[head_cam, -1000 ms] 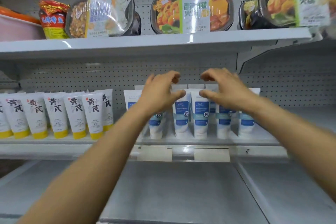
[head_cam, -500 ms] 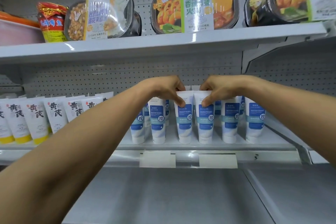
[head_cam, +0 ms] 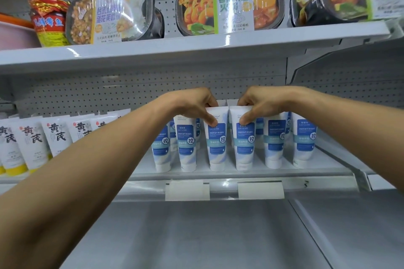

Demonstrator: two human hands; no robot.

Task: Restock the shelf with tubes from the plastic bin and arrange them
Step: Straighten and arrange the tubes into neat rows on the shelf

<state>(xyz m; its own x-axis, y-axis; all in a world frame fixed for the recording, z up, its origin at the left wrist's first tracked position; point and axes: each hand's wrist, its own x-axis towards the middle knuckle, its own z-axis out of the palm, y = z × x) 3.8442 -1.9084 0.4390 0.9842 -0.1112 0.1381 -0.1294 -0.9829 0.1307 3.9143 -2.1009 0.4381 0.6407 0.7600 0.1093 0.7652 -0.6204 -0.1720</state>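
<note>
Several white tubes with blue labels stand cap-down in rows on the middle shelf. My left hand pinches the top of one front-row blue tube, thumb on its label. Right beside it, my right hand pinches the top of the neighbouring blue tube the same way. Both tubes stand upright on the shelf, almost touching. More blue tubes stand to either side and behind. The plastic bin is not in view.
White tubes with yellow caps fill the left of the same shelf. The upper shelf carries boxed ready meals and a red snack cup. Two blank price tags hang on the shelf edge. A bare lower shelf lies below.
My hands, hovering with fingers apart a second ago, have dropped onto the two middle front tubes and closed on their tops. The view has come closer to the shelf.
</note>
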